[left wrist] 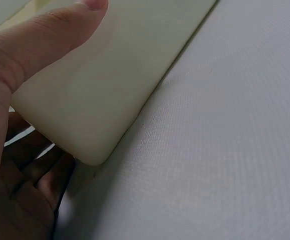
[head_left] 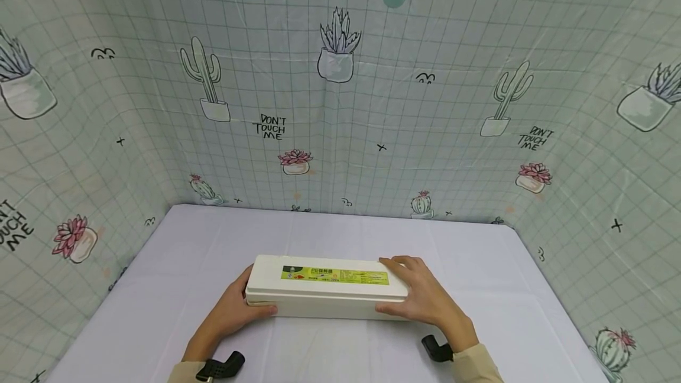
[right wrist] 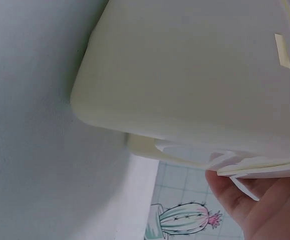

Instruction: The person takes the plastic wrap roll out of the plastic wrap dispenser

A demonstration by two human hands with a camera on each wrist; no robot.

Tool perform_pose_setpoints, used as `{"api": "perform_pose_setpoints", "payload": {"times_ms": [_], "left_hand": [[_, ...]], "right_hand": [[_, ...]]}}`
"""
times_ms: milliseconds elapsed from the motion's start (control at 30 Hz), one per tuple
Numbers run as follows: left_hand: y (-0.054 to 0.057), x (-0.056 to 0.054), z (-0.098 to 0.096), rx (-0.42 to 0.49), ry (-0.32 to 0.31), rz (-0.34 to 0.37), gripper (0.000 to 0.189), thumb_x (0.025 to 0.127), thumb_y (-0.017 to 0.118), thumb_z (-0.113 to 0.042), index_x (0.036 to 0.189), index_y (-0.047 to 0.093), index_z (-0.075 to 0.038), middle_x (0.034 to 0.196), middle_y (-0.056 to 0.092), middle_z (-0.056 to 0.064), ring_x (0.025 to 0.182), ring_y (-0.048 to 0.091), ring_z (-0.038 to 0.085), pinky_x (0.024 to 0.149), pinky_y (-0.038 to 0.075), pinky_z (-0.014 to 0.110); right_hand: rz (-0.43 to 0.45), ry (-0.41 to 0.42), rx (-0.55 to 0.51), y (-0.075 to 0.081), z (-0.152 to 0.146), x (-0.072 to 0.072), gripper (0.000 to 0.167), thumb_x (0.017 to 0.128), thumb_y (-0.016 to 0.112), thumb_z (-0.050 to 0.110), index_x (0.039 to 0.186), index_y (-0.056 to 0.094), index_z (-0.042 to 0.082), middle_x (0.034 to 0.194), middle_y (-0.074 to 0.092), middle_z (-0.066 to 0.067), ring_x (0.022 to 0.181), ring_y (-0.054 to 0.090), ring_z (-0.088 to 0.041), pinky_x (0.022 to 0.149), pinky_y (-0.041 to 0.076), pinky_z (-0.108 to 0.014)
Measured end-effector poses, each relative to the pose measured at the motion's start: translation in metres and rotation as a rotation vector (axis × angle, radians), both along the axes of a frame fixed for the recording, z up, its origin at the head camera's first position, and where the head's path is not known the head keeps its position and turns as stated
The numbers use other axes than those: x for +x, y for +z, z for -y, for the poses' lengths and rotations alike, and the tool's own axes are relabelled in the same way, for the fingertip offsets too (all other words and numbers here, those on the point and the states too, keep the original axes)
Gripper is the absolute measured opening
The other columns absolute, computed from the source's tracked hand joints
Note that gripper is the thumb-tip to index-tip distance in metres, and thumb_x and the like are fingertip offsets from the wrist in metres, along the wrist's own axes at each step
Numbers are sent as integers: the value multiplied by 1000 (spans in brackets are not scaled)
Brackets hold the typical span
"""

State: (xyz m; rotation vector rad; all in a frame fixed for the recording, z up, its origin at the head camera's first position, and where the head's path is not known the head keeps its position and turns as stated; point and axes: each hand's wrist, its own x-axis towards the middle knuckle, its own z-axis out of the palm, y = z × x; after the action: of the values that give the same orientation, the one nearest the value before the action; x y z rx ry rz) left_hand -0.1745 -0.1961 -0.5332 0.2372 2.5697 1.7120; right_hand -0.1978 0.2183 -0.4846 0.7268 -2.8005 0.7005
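A long white plastic cling film box (head_left: 324,307) with a yellow-green label (head_left: 335,275) on its lid lies lengthwise on the table before me. My left hand (head_left: 237,306) grips its left end, thumb along the front face and fingers round the end. In the left wrist view the thumb (left wrist: 59,35) presses the box's side (left wrist: 94,95). My right hand (head_left: 417,291) holds the opposite end, thumb at the front and fingers over the lid's back edge. In the right wrist view, right fingers (right wrist: 235,200) touch the lid side of the box (right wrist: 185,75).
A white cloth covers the table (head_left: 330,353). Behind and on both sides hangs a grid-patterned curtain (head_left: 372,105) printed with cacti. Black straps with camera mounts sit on the left wrist (head_left: 220,366) and right wrist (head_left: 437,349).
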Motion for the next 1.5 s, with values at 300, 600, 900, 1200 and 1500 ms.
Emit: {"api": "perform_pose_setpoints", "payload": {"times_ms": [300, 600, 900, 1200, 1500], "left_hand": [[0, 0, 1, 0, -11, -6, 105, 74, 94, -23, 159, 34, -8, 144, 59, 14, 121, 59, 17, 98, 50, 30], [1, 3, 1, 3, 18, 14, 109, 74, 94, -23, 161, 31, -8, 156, 48, 14, 139, 47, 29, 104, 46, 27], [5, 2, 4, 8, 1, 36, 109, 76, 93, -23, 162, 27, -8, 159, 43, 17, 141, 48, 36, 104, 49, 37], [5, -1, 4, 15, -5, 47, 107, 76, 93, -22, 161, 30, -9, 154, 48, 14, 133, 53, 31, 101, 49, 33], [2, 0, 0, 23, 3, 78, 109, 76, 93, -23, 162, 27, -7, 158, 45, 15, 136, 52, 31, 102, 47, 26]], "right_hand": [[82, -26, -55, 0, -1, -1, 92, 71, 84, 67, 149, 56, 27, 143, 57, -6, 129, 52, -30, 96, 49, -55], [43, -47, -55, 4, -7, -5, 93, 72, 85, 64, 151, 55, 26, 143, 56, -9, 131, 50, -32, 98, 48, -57], [16, -89, -56, 10, -16, -8, 94, 72, 85, 64, 151, 54, 25, 145, 55, -13, 132, 49, -36, 99, 47, -61], [-26, -121, -71, 12, -30, -9, 94, 71, 89, 60, 149, 57, 19, 144, 57, -15, 132, 47, -38, 101, 45, -61], [-67, -195, -107, 17, -65, -3, 91, 71, 92, 50, 147, 57, 13, 140, 57, -19, 128, 45, -42, 96, 43, -65]]}}
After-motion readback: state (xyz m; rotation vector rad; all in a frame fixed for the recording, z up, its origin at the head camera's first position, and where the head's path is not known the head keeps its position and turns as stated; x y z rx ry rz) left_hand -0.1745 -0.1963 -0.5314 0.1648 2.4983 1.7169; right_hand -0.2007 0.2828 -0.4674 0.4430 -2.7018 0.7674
